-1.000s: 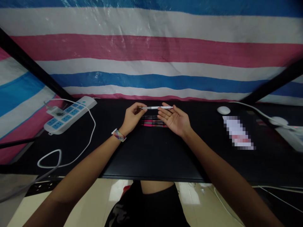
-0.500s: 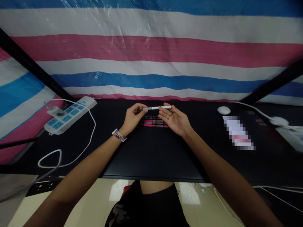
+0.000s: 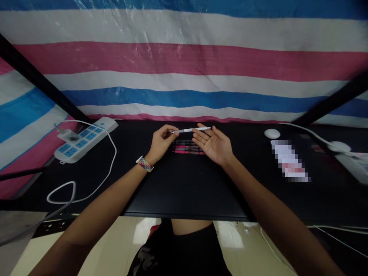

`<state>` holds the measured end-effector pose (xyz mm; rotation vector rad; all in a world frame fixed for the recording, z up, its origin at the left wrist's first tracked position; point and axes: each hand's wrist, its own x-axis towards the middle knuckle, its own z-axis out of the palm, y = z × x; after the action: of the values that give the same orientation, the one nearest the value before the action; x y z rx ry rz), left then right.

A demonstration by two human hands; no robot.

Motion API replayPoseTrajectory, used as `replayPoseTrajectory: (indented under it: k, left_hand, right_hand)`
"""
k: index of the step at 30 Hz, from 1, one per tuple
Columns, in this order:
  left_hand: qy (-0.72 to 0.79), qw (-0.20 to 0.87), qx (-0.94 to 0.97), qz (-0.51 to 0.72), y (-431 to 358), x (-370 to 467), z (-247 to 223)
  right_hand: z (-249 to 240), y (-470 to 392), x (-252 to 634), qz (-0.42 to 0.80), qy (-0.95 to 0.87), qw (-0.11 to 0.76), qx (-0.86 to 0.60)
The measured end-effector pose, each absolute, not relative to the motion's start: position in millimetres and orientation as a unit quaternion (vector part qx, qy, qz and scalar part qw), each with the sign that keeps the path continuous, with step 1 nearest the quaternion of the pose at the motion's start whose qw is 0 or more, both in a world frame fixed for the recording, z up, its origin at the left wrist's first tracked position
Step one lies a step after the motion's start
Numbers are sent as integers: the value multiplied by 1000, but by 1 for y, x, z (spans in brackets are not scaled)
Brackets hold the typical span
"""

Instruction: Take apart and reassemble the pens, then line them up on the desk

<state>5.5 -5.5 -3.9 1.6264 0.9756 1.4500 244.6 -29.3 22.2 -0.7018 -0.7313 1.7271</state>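
White pen in left hand.
Left end pinched; right hand uncurled at right end; pink-and-black pens nearer.

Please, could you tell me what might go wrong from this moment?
The white pen might slip: the left hand seems to pinch it near one end, while the right hand lies open by the other.
The row of pens lies close to both hands, so a small bump could disorder it.
The looped white cord lies near the left forearm, which could perhaps brush it.
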Motion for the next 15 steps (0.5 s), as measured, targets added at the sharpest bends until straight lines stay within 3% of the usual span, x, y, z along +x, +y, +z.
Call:
replayPoseTrajectory:
  k: [15]
  left_hand:
    - [385,351,637,568,-7,7,-2]
  right_hand:
    - [19,-25,250,665,-385,554,-320]
